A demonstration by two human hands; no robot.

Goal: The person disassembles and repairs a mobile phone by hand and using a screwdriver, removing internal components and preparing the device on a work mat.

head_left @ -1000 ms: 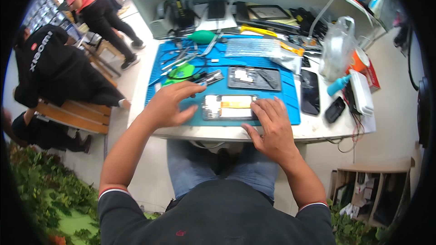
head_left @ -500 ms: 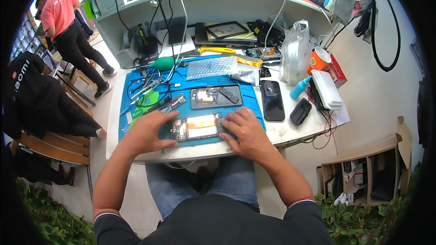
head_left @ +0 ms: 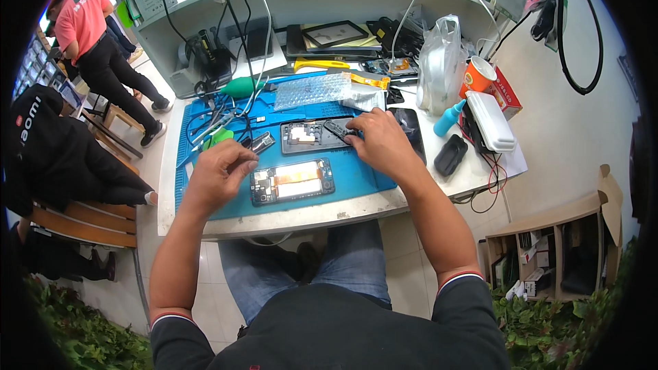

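Touching black part [head_left: 336,129] with right hand [head_left: 384,140], grip unclear, held left hand [head_left: 216,175], fingers bunched closed, beside phone [head_left: 293,182] laid flat, presumably for steadiness.

From afar I count one left hand [head_left: 221,173], one right hand [head_left: 382,138], one mat [head_left: 233,210], one opened phone [head_left: 293,182] on it, one shell [head_left: 321,142], one dark module [head_left: 334,128], one green bulb [head_left: 241,87], one orange cup [head_left: 476,77], one blue bottle [head_left: 448,118].

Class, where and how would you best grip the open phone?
The open phone is probably best gripped by its short ends: left hand from the left, right hand from the right. It lies flat on the mat, insides up, length running left to right, so holding the rim should spare the orange ribbon.
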